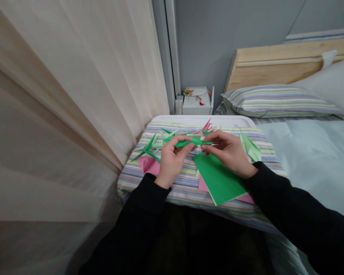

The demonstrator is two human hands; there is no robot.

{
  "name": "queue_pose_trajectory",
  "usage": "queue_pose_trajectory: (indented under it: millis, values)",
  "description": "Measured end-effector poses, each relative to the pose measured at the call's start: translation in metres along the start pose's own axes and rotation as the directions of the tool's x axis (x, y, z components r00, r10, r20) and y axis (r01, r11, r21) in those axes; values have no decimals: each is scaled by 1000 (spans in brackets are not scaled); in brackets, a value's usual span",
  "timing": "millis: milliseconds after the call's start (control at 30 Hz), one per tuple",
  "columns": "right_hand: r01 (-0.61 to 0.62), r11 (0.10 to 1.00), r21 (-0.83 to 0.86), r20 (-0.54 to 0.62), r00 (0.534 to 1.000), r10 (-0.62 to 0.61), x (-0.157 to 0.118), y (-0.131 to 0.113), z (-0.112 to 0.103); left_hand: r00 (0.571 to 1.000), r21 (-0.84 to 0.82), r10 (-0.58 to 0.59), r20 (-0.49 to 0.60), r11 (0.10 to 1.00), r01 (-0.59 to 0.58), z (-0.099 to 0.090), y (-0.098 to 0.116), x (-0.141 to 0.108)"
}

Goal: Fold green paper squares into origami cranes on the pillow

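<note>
Both my hands pinch a narrow folded strip of green origami paper (189, 143) above a striped cloth (186, 183) on my lap. My left hand (172, 162) grips its left part, and my right hand (227, 154) holds its pointed right end between fingers and thumb. Below my right hand lies a flat green paper sheet (219, 178) over pink paper (203, 184). Spiky folded green paper pieces (149, 147) lie to the left, near a pink paper piece (148, 165). A pale green folded piece (250, 149) sits right of my right hand.
A white tray rim (200, 120) shows beyond the cloth, with pink paper points (206, 126) near it. A curtain (60, 114) hangs along the left. A bed with pale blue bedding (312, 152) and a striped pillow (278, 101) is on the right, and a white bedside cabinet (196, 103) stands ahead.
</note>
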State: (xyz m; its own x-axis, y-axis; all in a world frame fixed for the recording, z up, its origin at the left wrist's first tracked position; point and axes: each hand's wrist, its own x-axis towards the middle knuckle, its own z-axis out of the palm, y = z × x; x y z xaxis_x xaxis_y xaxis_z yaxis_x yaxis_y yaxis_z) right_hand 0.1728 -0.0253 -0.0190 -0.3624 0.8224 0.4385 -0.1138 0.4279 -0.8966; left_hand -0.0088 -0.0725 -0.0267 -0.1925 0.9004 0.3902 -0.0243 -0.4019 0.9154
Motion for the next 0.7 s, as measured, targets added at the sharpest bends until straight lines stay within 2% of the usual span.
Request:
queue_pose_trajectory:
  millis: [267,533,700]
  values:
    - [27,997,-79,-56,998,-31,-2,1,-2,996,-13,-61,-64,998,60,1,1,1]
    - [21,1000,15,-75,997,-20,-1,-1,-1,990,-63,-108,-93,993,102,0,-4,1]
    - [-10,1000,21,-85,996,11,0,-3,0,991,-59,-77,-109,996,71,1,-2,-1]
